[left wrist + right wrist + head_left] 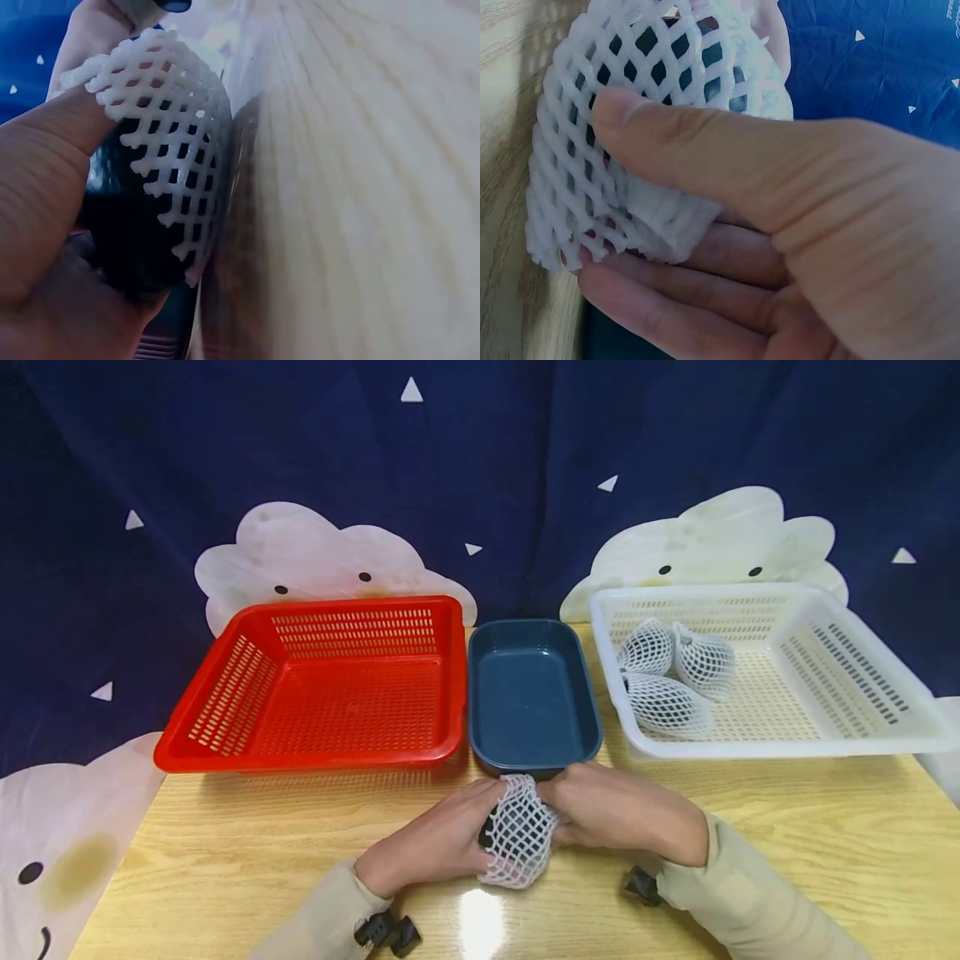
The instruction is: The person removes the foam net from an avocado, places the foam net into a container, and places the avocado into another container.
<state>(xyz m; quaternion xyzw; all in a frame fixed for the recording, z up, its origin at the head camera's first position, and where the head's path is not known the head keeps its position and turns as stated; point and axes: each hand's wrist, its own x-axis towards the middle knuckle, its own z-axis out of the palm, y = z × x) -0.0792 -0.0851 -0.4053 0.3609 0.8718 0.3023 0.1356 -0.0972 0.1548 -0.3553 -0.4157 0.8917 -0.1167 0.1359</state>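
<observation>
My left hand (pixel 438 837) grips a smooth, dark, rounded fruit (pixel 127 240) near the front middle of the table. A white foam net sleeve (pixel 519 831) covers much of it; in the left wrist view its bare dark end shows near the palm. From the other side, my right hand (pixel 615 810) pinches the net, its thumb pressed over the mesh in the right wrist view. The fruit's exact kind is hard to tell. Both hands are just in front of a dark blue tray (pixel 534 706).
A red plastic basket (pixel 352 710) stands left of the blue tray. To the right is a white basket (pixel 795 747) with three dark net-covered pieces (pixel 667 703) in its left part. A navy curtain (pixel 510 460) hangs behind the wooden table (pixel 247 860).
</observation>
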